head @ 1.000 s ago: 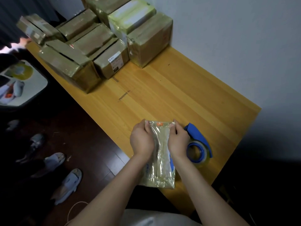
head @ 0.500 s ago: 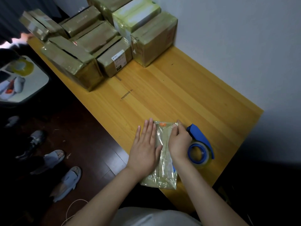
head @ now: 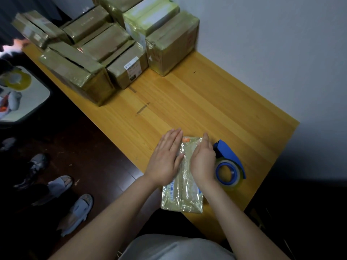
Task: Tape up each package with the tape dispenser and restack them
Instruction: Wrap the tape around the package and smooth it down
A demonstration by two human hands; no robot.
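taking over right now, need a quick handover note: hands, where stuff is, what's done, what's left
Left hand: open, flat on the package.
Right hand: open, pressing the package's right edge.
Package lies at the table's near edge. The dispenser lies just right of it, not held. Other boxes are piled at the far end.
Done: this package looks taped over.
Left: probably smooth the tape, then move it to the pile.

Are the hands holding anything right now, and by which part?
Nothing is gripped. The left hand presses flat on top of the package; the right hand presses along its right edge.
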